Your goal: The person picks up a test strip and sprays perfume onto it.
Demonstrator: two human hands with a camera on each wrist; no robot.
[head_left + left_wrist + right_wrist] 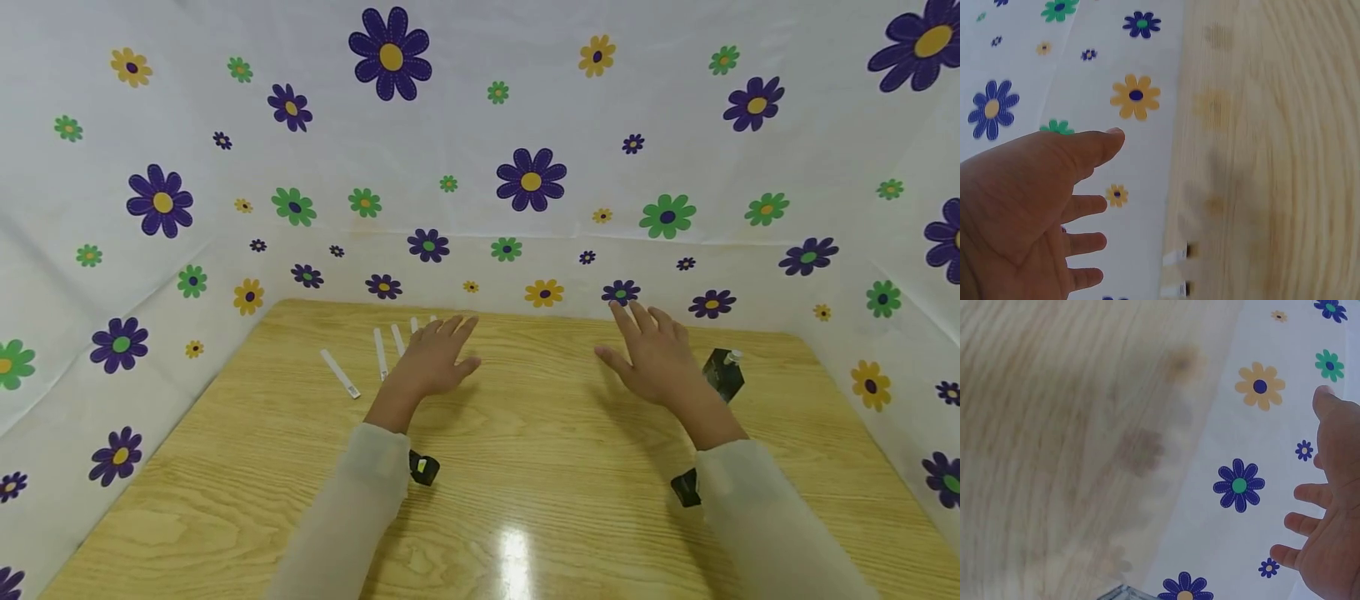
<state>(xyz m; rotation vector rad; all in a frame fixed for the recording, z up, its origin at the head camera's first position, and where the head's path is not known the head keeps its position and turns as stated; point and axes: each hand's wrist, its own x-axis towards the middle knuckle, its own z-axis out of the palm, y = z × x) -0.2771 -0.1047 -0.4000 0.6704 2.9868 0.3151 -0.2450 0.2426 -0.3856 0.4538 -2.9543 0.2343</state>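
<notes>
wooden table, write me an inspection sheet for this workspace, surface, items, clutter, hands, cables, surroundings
Surface: wood-grain table, with a bright light reflection at the near side.
Items: at least five white paper strips at far left, some partly hidden by the left hand; a black faceted bottle with a pale top at right.
Clutter: nothing seen beyond the black wrist cameras worn at the cuffs.
Hands: left holds nothing, fingers extended, near the strips; right hand holds nothing, fingers extended, near the bottle.
Cables: nothing seen.
Surroundings: white flower-print sheeting behind and at both sides.
</notes>
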